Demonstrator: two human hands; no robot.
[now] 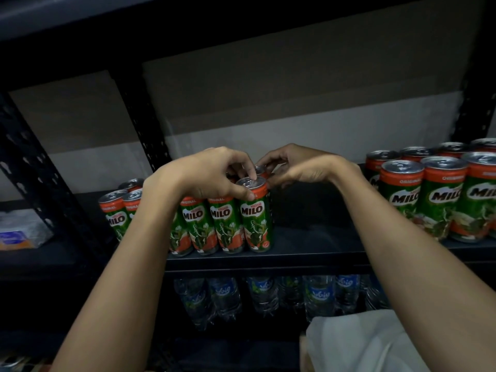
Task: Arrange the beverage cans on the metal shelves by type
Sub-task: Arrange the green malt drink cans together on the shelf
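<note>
A cluster of green and red Milo cans stands on the dark metal shelf (pixel 308 253), left of centre. My left hand (pixel 212 173) grips the top of the front right can (pixel 255 218) in that cluster, thumb on its side and fingers on its lid. My right hand (pixel 298 167) reaches just behind it, fingers curled round the top of a rear can (pixel 261 169) that is mostly hidden. A second group of Milo cans (pixel 440 194) stands at the right end of the same shelf, with a bare gap between the two groups.
Black perforated shelf uprights (pixel 32 167) rise at the left, centre and right. Wrapped water bottles (pixel 268 294) fill the shelf below. A white bag or cloth (pixel 357 342) sits at lower right. A blue and orange packet (pixel 13 238) lies on the neighbouring shelf at far left.
</note>
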